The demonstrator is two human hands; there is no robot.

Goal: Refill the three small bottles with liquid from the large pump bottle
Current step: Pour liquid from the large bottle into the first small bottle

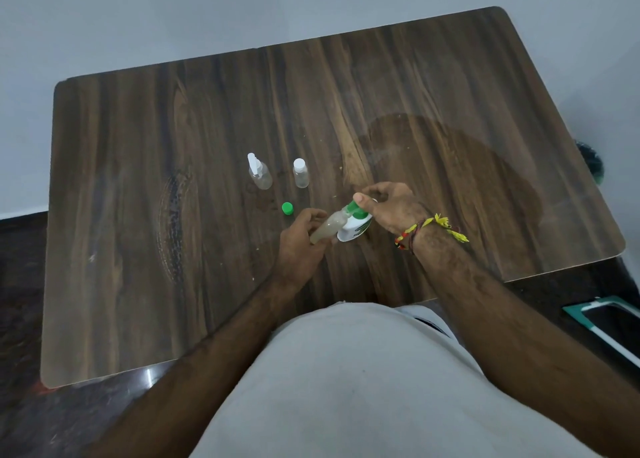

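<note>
My left hand [300, 246] grips a small clear bottle [327, 228], tilted, with its open mouth up against the green pump nozzle. My right hand [391, 206] rests on the large white pump bottle [356, 229], thumb on top of its green pump head [356, 208]. The held bottle looks cloudy with pale liquid. A loose green cap [287, 208] lies on the table just left of my left hand. Two more small clear bottles stand farther back: a spray-top one [259, 172] and a white-capped one [300, 173].
The dark wooden table [173, 215] has rounded corners and a faint damp ring right of centre. A green and white object [602, 322] lies on the floor at the right, and a dark green thing [592, 159] sits past the table's right edge.
</note>
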